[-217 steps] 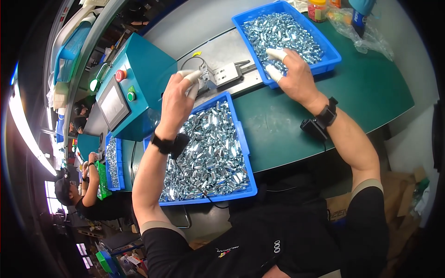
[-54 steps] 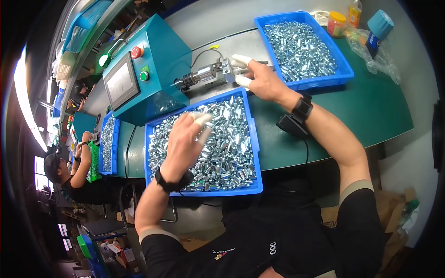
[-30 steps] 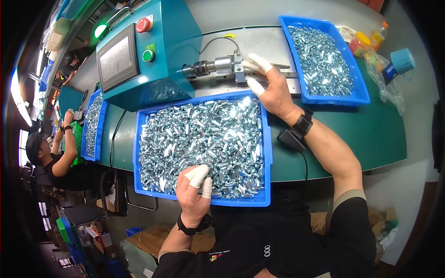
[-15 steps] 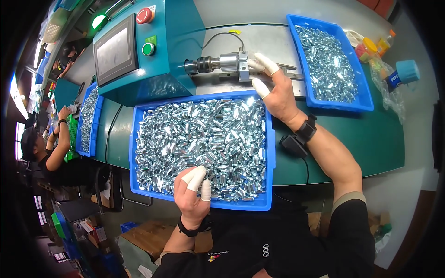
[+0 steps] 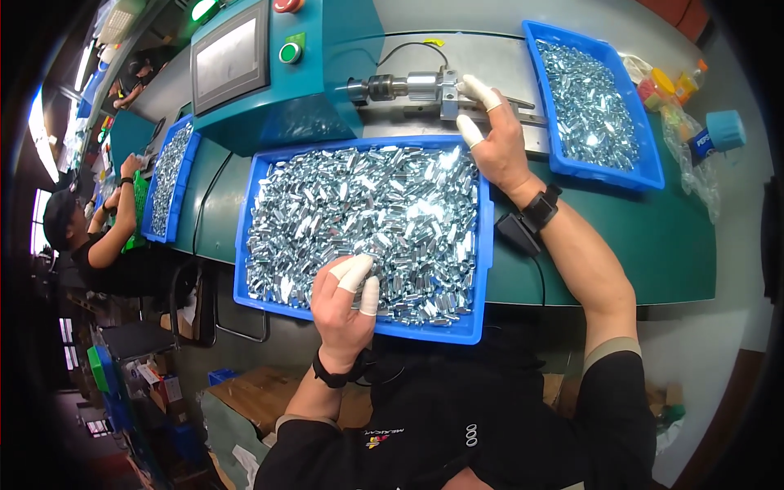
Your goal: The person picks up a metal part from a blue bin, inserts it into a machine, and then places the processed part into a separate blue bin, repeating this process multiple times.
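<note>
The near blue tray [image 5: 487,220] is filled with small shiny metal parts [image 5: 367,204], and the left hand [image 5: 341,306] sits over its near edge, hiding a stretch of the rim; its white-covered fingers are bent close to the thumb, and I cannot tell if they pinch a part. Farther off, the right-hand blue tray [image 5: 604,173] holds more such parts, as does the left-hand blue tray [image 5: 185,175], beside a green basket [image 5: 139,204]. The right hand [image 5: 500,147], thumb and forefinger spread, is at the metal block [image 5: 449,94], partly screening the rail behind. Left of the block stands the teal machine [image 5: 327,73]; a dark cable [image 5: 211,192] crosses the table, and a clear bag [image 5: 694,184] lies by a blue-capped bottle [image 5: 723,131]
</note>
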`<state>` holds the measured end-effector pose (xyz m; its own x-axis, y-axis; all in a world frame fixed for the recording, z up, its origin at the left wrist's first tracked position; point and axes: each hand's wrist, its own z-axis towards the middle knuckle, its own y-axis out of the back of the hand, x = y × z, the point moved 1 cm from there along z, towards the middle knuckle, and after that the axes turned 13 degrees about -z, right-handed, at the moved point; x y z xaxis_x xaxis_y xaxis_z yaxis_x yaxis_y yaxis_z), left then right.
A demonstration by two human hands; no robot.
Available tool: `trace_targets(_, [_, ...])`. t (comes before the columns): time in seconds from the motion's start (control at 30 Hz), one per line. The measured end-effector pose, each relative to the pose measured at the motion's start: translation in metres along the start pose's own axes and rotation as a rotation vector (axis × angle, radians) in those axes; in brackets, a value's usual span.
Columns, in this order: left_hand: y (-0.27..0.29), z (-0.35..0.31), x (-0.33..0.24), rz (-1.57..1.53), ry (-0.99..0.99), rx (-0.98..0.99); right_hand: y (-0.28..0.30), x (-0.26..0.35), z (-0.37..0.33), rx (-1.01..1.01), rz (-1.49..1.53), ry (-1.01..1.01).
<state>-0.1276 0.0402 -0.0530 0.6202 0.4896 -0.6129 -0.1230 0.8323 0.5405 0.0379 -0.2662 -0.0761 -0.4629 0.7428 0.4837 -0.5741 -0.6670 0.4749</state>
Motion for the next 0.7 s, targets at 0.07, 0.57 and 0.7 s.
trace_targets(0.07, [0.000,0.001,0.000,-0.019,0.013,0.011,0.003,-0.002,-0.002,-0.008,-0.052,0.003])
trace_targets(0.57, [0.005,0.093,0.032,0.383,-0.069,0.442,0.005,-0.006,-0.002,-0.079,-0.105,0.047])
trace_targets(0.7, [-0.001,0.094,0.036,0.326,-0.059,0.468,0.008,-0.004,-0.001,-0.074,-0.113,0.023])
